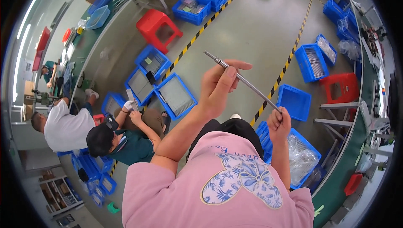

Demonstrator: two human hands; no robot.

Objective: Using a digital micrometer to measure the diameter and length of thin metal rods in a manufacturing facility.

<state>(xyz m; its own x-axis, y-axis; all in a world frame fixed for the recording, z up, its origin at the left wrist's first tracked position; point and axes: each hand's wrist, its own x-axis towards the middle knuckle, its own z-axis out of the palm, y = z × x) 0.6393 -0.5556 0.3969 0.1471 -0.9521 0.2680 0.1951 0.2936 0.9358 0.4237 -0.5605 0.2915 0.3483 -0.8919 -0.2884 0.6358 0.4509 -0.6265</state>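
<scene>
A slim silvery metal rod (255, 88) slants across in front of me, its stepped, narrower end at the upper left. My left hand (218, 86) pinches it near that end between thumb and fingers, with the index finger stretched out past the rod. Lower down and to the right, my right hand (279, 124) is closed in a fist round the rod's other end. The far tip inside that fist is hidden. Nearest my right hand stands a blue crate (294, 102); below it another blue crate (308, 139) holds clear plastic bags.
Blue crates with rows of thin rods (175, 95) stand at left. Two people, one in a dark green shirt (136, 146), sit beyond them. Red stools stand at far left (153, 26) and right (338, 88). Green-topped workbenches (331, 194) run along both sides; striped tape (205, 27) marks the floor.
</scene>
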